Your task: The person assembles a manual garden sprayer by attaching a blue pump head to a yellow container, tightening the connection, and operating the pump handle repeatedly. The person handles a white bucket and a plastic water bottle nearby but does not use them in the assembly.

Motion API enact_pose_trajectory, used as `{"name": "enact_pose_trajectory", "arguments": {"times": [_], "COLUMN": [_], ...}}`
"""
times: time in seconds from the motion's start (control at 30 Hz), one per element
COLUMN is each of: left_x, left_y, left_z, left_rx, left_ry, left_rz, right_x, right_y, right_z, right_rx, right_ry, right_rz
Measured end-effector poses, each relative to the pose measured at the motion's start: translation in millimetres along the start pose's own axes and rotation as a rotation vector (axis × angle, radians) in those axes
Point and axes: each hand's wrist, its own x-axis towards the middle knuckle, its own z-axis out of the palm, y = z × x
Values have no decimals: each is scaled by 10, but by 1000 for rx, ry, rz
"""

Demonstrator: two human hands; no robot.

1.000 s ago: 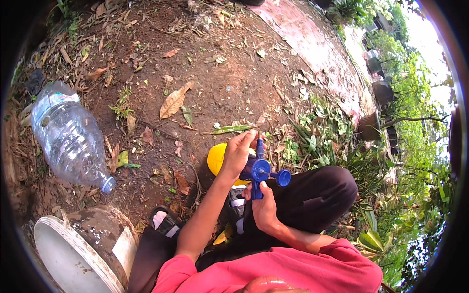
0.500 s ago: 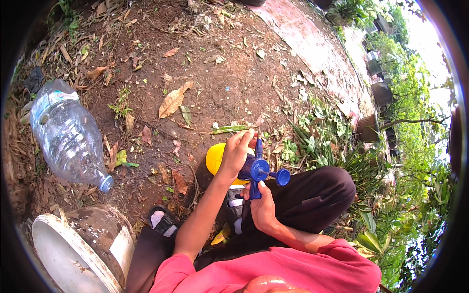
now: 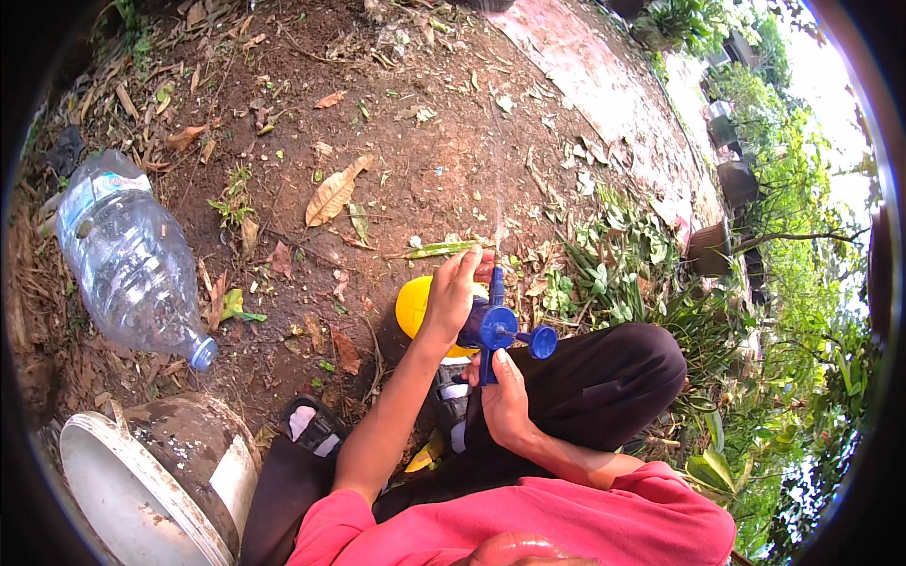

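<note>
A hand pump sprayer with a yellow tank (image 3: 412, 307) and a blue head (image 3: 498, 327) lies tilted in front of me, its nozzle (image 3: 497, 283) pointing away. My right hand (image 3: 508, 406) is closed round the blue handle (image 3: 488, 366), thumb uppermost. The round pump knob (image 3: 542, 342) sticks out to the right. My left hand (image 3: 449, 300) rests against the sprayer's far left side, its fingers stretched out beside the nozzle and partly hidden. A thin, faint stream of liquid (image 3: 499, 203) runs from the nozzle tip away over the soil.
A large clear plastic bottle (image 3: 132, 259) lies on the ground at the left. Below it a dirty white bucket (image 3: 203, 448) is tipped on its side. Brown soil (image 3: 415, 179) carries dry leaves and a green pod-like strip (image 3: 442, 249). Plants (image 3: 613, 259) and pots (image 3: 710, 247) line the right.
A thin stream of liquid now shows ahead of the nozzle. My left fingers have shifted slightly back from the nozzle tip. The right hand keeps its hold.
</note>
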Motion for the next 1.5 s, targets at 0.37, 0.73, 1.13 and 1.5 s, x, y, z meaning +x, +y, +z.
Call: {"name": "enact_pose_trajectory", "arguments": {"times": [0.37,0.73,1.13,1.5], "left_x": [-14,33,8,-23], "left_y": [56,24,43,74], "left_z": [-1,-60,-47,-32], "left_rx": [-87,5,-45,-11], "left_ry": [-79,-164,-130,-148], "left_rz": [-25,45,-39,3], "right_x": [-4,-17,-15,-29], "right_y": [2,11,14,22], "right_z": [19,12,18,25], "right_rx": [58,21,25,13], "right_ry": [22,-2,19,6], "right_rz": [-12,-3,-15,-32]}}
